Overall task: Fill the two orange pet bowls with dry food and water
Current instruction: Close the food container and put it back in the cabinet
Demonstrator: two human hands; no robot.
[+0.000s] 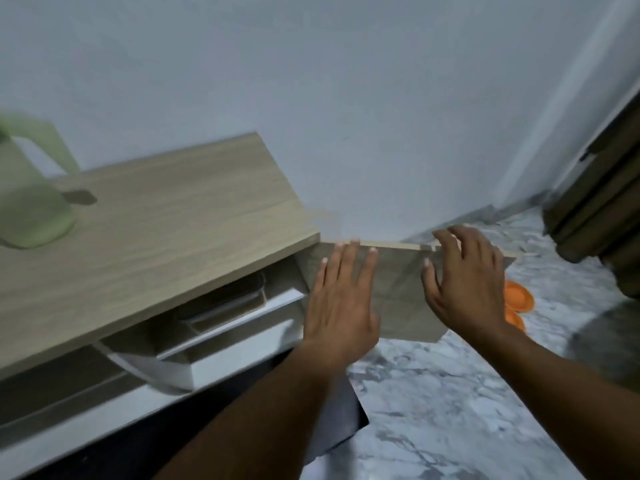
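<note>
Two orange pet bowls point(518, 296) lie on the marble floor at the right, partly hidden behind an open cabinet door point(394, 292). My left hand point(341, 299) rests flat on the door's face with its fingers spread. My right hand point(464, 275) has its fingers curled over the door's top edge. Inside the cabinet a clear lidded container point(225, 306) sits on a white shelf. A pale green water jug point(29, 188) stands on the wooden cabinet top point(166, 216) at the far left. The picture is blurred.
A blue-grey wall runs behind the cabinet. A dark brown wooden piece point(595, 202) stands at the right edge. The grey marble floor point(450, 410) spreads below my arms.
</note>
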